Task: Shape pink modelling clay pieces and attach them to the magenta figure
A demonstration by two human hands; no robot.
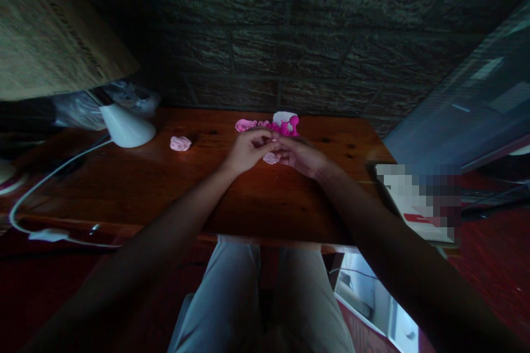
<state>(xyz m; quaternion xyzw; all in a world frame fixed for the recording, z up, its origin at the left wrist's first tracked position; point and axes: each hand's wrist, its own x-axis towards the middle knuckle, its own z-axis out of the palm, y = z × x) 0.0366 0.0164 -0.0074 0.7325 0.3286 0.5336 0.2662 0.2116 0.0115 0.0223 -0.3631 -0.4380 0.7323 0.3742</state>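
My left hand (248, 150) and my right hand (301, 155) meet over the wooden table. Their fingertips pinch together on a small bit of pale pink modelling clay, mostly hidden by the fingers. Just below the fingertips lies a pale pink clay lump (270, 158), partly covered by my right hand. Behind the hands are bright magenta clay shapes (293, 121), some rounded like balls, and a flat pink clay piece (245, 124). A white piece (284, 116) lies behind the magenta ones. Farther left a larger pale pink clay lump (180, 144) rests alone.
A lamp with a white base (126, 127) and a printed shade (53, 38) stands at the left, its white cord (37, 182) running over the table's front edge. Crumpled clear plastic (78, 109) lies behind it. A dark brick-patterned wall (256, 49) rises behind the table (165, 193).
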